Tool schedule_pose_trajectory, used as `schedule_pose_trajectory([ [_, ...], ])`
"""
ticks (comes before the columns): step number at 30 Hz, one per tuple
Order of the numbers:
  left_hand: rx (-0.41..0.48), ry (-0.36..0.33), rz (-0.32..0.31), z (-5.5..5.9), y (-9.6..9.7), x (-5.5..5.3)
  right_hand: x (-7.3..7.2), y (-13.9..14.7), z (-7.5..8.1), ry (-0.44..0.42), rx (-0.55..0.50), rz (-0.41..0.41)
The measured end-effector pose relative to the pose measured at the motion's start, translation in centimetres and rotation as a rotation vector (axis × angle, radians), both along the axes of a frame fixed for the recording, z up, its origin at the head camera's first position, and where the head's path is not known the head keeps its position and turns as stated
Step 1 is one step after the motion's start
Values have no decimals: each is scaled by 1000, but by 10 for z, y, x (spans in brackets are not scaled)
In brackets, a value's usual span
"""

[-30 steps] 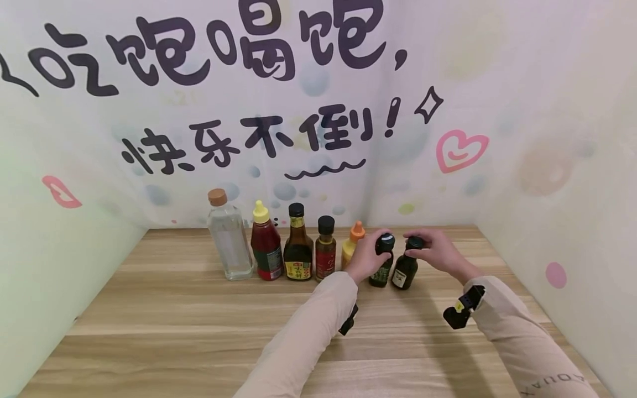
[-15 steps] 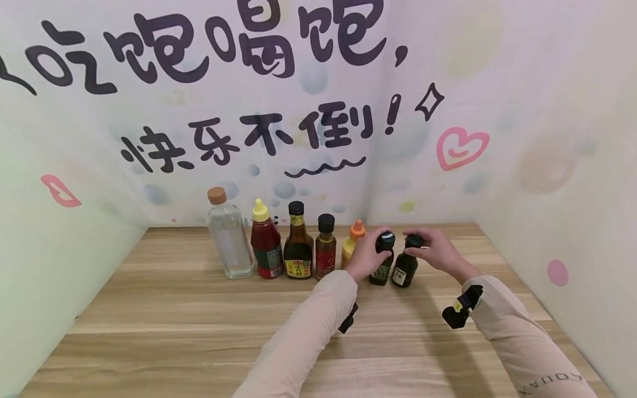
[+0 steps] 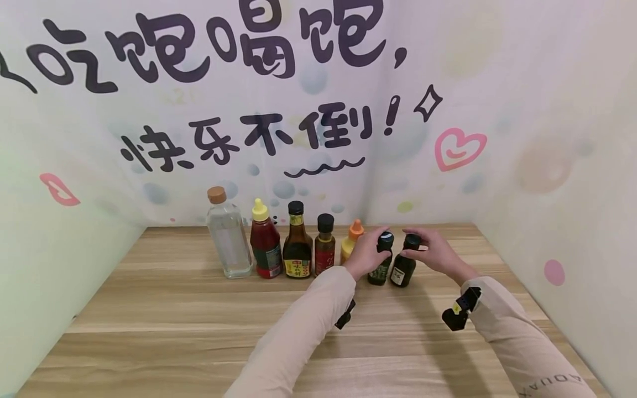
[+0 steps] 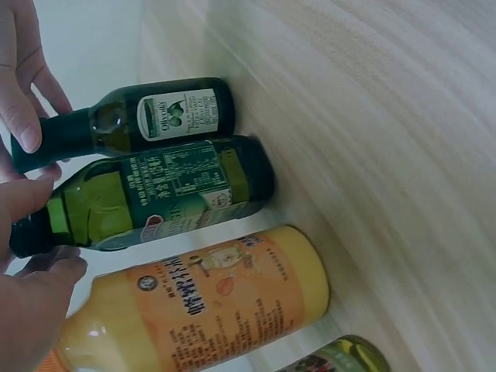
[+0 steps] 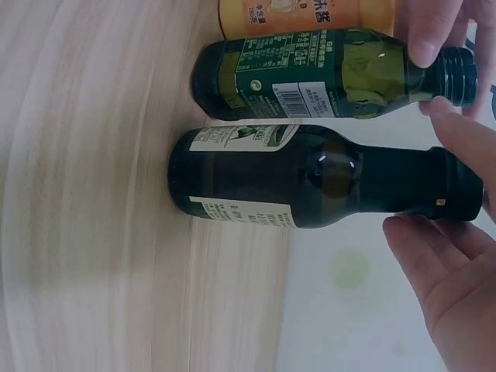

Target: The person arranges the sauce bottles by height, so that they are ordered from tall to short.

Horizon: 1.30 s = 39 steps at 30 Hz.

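My left hand (image 3: 367, 253) grips a green olive oil bottle (image 3: 379, 273) by its neck, just under the cap. In the left wrist view its thumb and fingers lie on either side of that neck. Close by on the right, my right hand (image 3: 437, 254) holds the black neck of a darker, slimmer bottle (image 3: 402, 272), labelled as olive oil in the left wrist view. Both bottles stand upright on the wooden table (image 3: 209, 342), side by side. A yellow squeeze bottle (image 4: 201, 310) with an orange tip stands left of the green one, partly hidden by my left hand.
Leftward along the back wall runs a row of bottles: a small red-labelled bottle (image 3: 325, 254), a soy sauce bottle (image 3: 297, 251), a red sauce bottle (image 3: 266, 251) with yellow tip, and a tall clear bottle (image 3: 230, 243) with brown cap. Side walls flank the table.
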<state>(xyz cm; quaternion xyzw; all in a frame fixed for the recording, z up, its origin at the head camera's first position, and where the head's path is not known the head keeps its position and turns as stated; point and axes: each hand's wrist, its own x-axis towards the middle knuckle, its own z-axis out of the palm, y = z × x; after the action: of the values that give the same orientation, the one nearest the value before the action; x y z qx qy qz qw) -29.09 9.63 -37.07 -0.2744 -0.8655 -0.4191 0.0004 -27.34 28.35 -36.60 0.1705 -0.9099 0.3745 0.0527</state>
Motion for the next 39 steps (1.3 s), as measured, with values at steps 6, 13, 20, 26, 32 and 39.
schedule_pose_trajectory([
  [6, -4, 25, -42, 7, -4, 2, 2, 0, 6, -25, 8, -1],
  [13, 24, 117, -110, 10, -16, 9, 10, 8, 17, -38, 17, -20],
  [20, 41, 149, -151, 14, -34, 15, 18, 15, 27, 10, 18, -51],
  [26, 42, 169, -131, 10, -57, 25, 26, 22, 32, 58, -3, -69],
  [32, 7, 230, -59, 9, -86, 33, 30, 28, 31, 122, -24, -71],
  [39, -22, 278, 31, 15, -129, 36, 35, 33, 24, 139, -7, -86],
])
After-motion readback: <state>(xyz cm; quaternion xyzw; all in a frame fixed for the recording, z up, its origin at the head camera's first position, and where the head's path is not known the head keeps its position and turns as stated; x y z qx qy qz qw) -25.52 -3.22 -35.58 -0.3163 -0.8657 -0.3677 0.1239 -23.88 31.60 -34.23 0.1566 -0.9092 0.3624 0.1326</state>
